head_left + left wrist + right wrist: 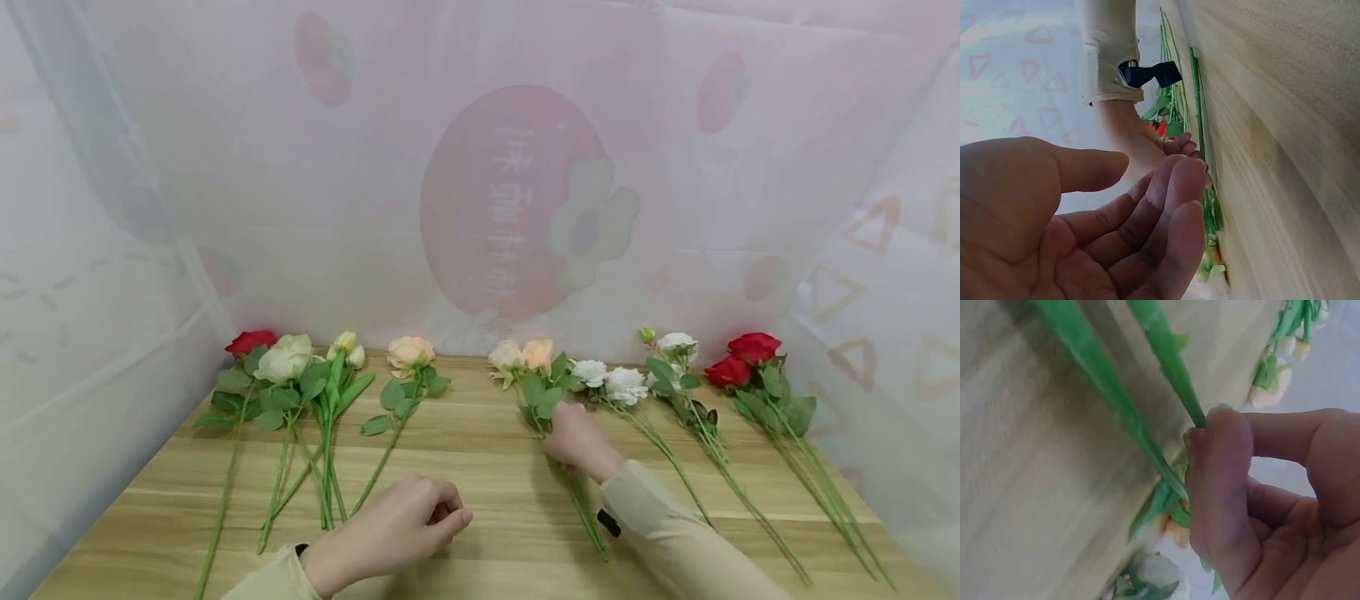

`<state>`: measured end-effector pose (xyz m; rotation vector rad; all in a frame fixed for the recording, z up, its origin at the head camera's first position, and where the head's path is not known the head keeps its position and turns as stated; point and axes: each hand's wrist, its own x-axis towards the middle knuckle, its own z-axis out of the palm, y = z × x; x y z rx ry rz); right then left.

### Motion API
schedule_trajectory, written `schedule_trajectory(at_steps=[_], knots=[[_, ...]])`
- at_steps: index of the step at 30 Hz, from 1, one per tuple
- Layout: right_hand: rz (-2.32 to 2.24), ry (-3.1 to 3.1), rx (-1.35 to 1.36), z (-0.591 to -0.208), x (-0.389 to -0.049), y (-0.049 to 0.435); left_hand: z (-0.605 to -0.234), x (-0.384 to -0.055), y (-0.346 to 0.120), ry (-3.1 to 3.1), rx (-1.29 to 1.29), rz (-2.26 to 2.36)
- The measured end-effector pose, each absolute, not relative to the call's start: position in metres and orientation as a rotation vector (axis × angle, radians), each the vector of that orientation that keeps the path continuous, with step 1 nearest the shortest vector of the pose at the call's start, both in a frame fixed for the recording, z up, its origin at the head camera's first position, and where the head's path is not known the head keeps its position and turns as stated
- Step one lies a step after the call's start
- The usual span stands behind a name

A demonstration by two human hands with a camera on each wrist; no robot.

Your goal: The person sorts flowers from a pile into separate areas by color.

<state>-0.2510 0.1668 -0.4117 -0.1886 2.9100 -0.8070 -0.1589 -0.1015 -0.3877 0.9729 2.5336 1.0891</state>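
My right hand (581, 442) pinches a green stem (1175, 375) of the pale peach roses (537, 354) between thumb and fingertips. A second stem (1116, 403) runs behind the same fingers in the right wrist view; whether they also grip it I cannot tell. These stems lie low along the table, blooms toward the back. My left hand (393, 525) hovers over the front of the table, left of those stems. In the left wrist view its fingers (1185, 181) are loosely curled, thumb apart, with nothing between them.
On the wooden table (480, 467), left, lie a red rose (251, 342), a cream rose (285, 358), yellow-white tulips (345, 346) and another peach rose (410, 353). To the right are white flowers (624, 385) and red roses (753, 347). A printed curtain (375, 208) hangs behind.
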Motion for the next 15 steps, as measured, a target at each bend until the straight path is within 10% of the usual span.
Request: schedule_trajectory(at_steps=[15], knots=[[-0.509, 3.093, -0.181, -0.4169, -0.2489, 0.1589, -0.3836, -0.1632, -0.1071, 2.562, 0.911, 1.039]])
